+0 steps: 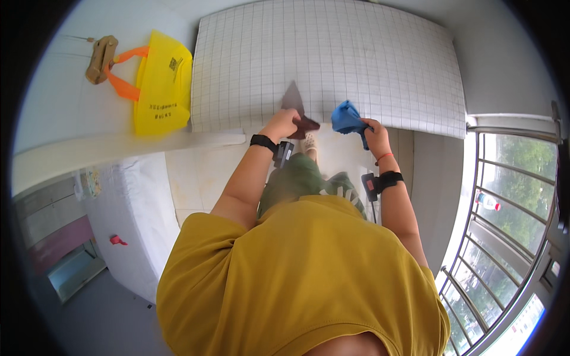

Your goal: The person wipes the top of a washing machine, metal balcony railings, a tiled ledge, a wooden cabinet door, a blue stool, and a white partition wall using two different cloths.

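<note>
Pinched in my left hand (284, 123) is a dark brown piece of cloth (294, 100), its pointed end reaching up over the edge of a table with a white checked cover (329, 53). My right hand (377, 135) grips a blue piece of cloth (346, 118) by one end. The blue cloth is bunched, with its wider part pointing left near the table's front edge. The two cloths are apart from each other. Both wrists carry black straps with small devices.
Left of the table, a yellow bag (162, 84) hangs by orange handles from a brown wall hook (101, 60). A barred window (512, 187) with a bottle (488, 201) is at the right. A white-covered surface (133, 213) holds a small red object (118, 240) at the left.
</note>
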Demonstrator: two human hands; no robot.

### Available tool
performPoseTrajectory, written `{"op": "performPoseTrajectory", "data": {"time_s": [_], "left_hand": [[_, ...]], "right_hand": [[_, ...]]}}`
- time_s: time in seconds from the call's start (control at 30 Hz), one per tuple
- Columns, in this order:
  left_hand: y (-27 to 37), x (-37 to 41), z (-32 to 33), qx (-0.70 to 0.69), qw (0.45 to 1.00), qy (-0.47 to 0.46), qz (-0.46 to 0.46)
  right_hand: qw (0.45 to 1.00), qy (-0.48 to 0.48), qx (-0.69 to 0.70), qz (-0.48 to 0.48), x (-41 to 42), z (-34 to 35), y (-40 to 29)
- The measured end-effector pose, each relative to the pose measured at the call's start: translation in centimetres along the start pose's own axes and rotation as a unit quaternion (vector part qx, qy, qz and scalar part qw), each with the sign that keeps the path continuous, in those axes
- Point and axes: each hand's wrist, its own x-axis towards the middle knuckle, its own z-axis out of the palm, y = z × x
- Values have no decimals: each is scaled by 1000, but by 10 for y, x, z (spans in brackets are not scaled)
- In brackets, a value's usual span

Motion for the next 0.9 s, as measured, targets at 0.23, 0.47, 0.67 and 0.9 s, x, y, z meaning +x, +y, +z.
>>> {"op": "performPoseTrajectory", "data": {"time_s": [0.23, 0.47, 0.67, 0.9], "left_hand": [[-50, -76, 26, -16, 997, 68, -30], [-97, -130, -38, -195, 939, 24, -281], [-151, -89, -34, -352, 901, 70, -242], [-194, -70, -41, -411, 876, 187, -169]], "right_hand": [[985, 59, 93, 131, -58, 36, 62], [988, 50, 118, 82, -96, 77, 45], [946, 181, 195, 187, -149, 89, 37], [895, 282, 237, 253, -225, 246, 110]]}}
